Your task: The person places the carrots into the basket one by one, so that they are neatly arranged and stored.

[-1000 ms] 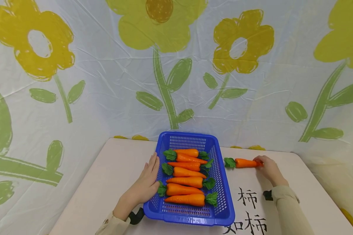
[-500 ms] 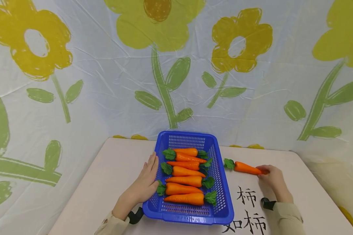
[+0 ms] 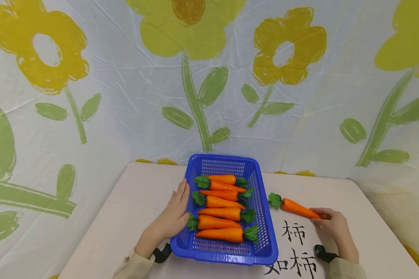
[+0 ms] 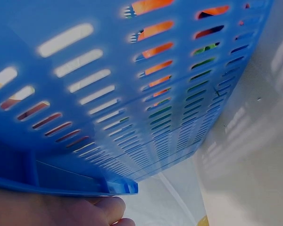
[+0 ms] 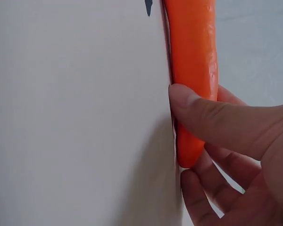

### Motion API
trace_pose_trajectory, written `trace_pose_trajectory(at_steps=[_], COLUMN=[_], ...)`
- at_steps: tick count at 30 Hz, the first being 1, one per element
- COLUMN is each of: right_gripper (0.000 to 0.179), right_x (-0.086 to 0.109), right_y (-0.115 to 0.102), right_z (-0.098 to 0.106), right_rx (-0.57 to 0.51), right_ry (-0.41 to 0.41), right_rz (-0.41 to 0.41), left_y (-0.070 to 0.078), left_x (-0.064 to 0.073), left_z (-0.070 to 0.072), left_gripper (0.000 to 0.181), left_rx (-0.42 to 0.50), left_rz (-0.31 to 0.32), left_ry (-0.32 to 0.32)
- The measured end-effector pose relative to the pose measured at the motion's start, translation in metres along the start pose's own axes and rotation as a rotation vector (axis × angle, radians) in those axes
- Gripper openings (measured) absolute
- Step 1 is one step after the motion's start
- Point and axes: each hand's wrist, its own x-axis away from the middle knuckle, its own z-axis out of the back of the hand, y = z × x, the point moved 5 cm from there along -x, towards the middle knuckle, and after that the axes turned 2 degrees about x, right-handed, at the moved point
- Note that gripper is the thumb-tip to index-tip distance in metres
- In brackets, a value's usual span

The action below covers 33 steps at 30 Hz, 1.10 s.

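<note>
A blue perforated basket [image 3: 224, 259] holds several orange carrots [image 3: 219, 235] with green leafy tops, laid crosswise in a column. My left hand [image 3: 167, 219] lies along the basket's left side, fingers extended against the rim. In the left wrist view, the fingertips [image 4: 111, 209] touch the rim from outside. To the right of the basket, one more carrot [image 3: 296, 208] lies slanted on the table, its leaves toward the basket. My right hand [image 3: 335, 224] pinches its narrow tip. The right wrist view shows the thumb on one side of this carrot [image 5: 192, 52] and fingers behind it.
The pale table [image 3: 125, 217] has black brush-written characters [image 3: 293, 232] in front of the single carrot. A hanging cloth [image 3: 153, 85] printed with large yellow flowers rises behind the table and along its sides.
The right hand has drawn the carrot's tip toward me and slightly right, so the carrot has turned from nearly level to slanted. The left hand and basket stay in place.
</note>
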Motion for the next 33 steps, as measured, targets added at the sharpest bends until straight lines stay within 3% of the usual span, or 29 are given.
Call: trace_pose_trajectory(at_steps=[3,6,15,22,33], right_gripper=[0.045,0.046,0.048,0.041,0.044], right_x=[-0.021,-0.025,-0.016,-0.016,-0.011], right_y=[0.043,0.049,0.038,0.032,-0.007], right_z=[-0.008,-0.01,-0.003,0.008,0.025], right_rx=[-0.011,0.006,0.018,0.01,-0.102], right_ry=[-0.122,-0.113,-0.067,0.022,0.108], right_rz=[-0.045,-0.051,-0.022,0.016,0.057], left_y=[0.0,0.0,0.001,0.002,0.0], left_x=[-0.001,-0.002,-0.001,-0.001,-0.002], left_z=[-0.001,0.0,0.0,0.0,-0.001], left_gripper=[0.078,0.079,0.078,0.077,0.077], left_rx=[0.009,0.011,0.018,0.006,0.001], left_rz=[0.0,0.006,0.015,0.004,0.012], left_ry=[-0.004,-0.015,-0.016,0.01,0.001])
